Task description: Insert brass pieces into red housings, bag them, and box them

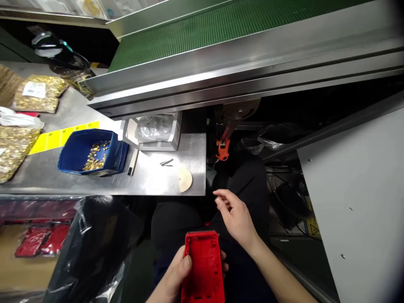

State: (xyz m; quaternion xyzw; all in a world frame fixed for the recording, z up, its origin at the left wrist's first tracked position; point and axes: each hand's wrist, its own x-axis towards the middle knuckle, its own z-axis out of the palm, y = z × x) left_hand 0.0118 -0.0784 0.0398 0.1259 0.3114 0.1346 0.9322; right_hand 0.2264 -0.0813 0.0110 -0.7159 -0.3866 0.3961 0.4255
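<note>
My left hand (176, 273) grips a red plastic housing (203, 265) at the bottom middle, thumb on its left edge, open inner side facing up. My right hand (235, 216) hovers just above and to the right of the housing, over my dark-trousered lap. Its fingers are loosely curled with the fingertips pinched together; whether they hold some small part is too small to see. The right hand does not touch the red housing.
A steel table (104, 181) to the left carries a blue bin (91, 153) of small brass parts, bags of brass parts (38, 92), a grey tray (158, 132), a small metal clip (166, 162) and a pale disc (184, 180). A green conveyor (221, 25) runs behind. Red packets (41, 240) lie low left.
</note>
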